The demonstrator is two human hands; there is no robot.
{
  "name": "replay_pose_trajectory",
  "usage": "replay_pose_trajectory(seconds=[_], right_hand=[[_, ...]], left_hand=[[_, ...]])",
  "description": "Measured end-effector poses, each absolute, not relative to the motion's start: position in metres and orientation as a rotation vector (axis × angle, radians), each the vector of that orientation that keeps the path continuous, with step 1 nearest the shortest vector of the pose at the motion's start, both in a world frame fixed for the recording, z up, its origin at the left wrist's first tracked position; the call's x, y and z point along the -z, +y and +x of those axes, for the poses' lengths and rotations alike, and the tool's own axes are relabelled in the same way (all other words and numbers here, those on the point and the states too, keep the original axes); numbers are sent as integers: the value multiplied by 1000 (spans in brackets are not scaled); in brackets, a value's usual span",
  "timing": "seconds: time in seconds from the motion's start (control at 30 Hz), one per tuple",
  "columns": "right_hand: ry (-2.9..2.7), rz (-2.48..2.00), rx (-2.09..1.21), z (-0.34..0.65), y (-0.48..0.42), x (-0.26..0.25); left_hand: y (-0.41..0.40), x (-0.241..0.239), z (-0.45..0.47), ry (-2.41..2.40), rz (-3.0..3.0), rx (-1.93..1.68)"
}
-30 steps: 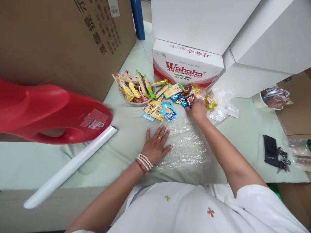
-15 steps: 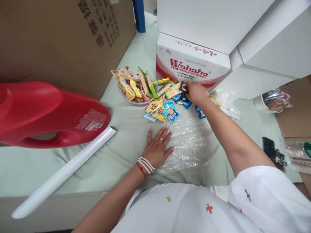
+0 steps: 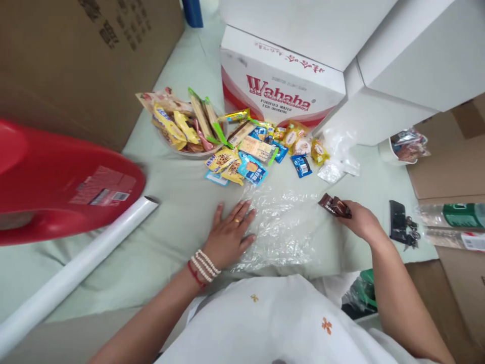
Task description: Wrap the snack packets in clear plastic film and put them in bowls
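My left hand (image 3: 229, 235) lies flat with its fingers spread on the green cloth, at the left edge of a clear plastic sheet (image 3: 280, 237). My right hand (image 3: 359, 217) is closed on a brown-wrapped snack (image 3: 335, 206), held to the right of the plastic. Beyond my hands lies a pile of wrapped snacks, among them yellow cookie packs (image 3: 220, 160), a light-blue packet (image 3: 252, 169), a green-edged wafer pack (image 3: 257, 148) and a small dark-blue packet (image 3: 301, 165). Left of them stands a clear bowl (image 3: 176, 150) full of snack packs.
A Wahaha carton (image 3: 280, 83) stands behind the snacks. At left are a red plastic container (image 3: 68, 177) and a white tube (image 3: 87, 268). On the right lie a crumpled clear bag (image 3: 339, 151), a white bin (image 3: 392, 154), keys (image 3: 411, 232) and plastic bottles (image 3: 454, 215).
My right hand has drawn back from the snack pile toward the near right, carrying the brown-wrapped snack. My left hand stays flat on the cloth. The view has shifted slightly.
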State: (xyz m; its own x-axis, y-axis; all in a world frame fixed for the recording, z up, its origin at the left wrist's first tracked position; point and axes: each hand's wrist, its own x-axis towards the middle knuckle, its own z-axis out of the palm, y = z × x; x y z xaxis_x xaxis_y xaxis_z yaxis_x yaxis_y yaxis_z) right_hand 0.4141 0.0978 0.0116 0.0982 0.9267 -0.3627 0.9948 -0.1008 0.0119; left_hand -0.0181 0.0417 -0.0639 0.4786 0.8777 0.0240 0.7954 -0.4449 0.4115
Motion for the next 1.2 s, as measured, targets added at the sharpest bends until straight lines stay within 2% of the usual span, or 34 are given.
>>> replay_pose_trajectory(seconds=[0.37,0.63,0.83,1.03,1.2], right_hand=[[2060,2224,457,409,92,6],[2239,2122,224,417,70,14],[2230,2194,348,433,75,18],[2171,2255,168,426,67,19],[2244,2199,180,417,67,20]], left_hand=[[32,62,-15,1493,2399,-285],[36,65,-12,1508,2383,-346],[39,64,-11,1504,2395,-356],[39,66,-9,1526,2381,-383],[39,62,-6,1537,2357,-382]])
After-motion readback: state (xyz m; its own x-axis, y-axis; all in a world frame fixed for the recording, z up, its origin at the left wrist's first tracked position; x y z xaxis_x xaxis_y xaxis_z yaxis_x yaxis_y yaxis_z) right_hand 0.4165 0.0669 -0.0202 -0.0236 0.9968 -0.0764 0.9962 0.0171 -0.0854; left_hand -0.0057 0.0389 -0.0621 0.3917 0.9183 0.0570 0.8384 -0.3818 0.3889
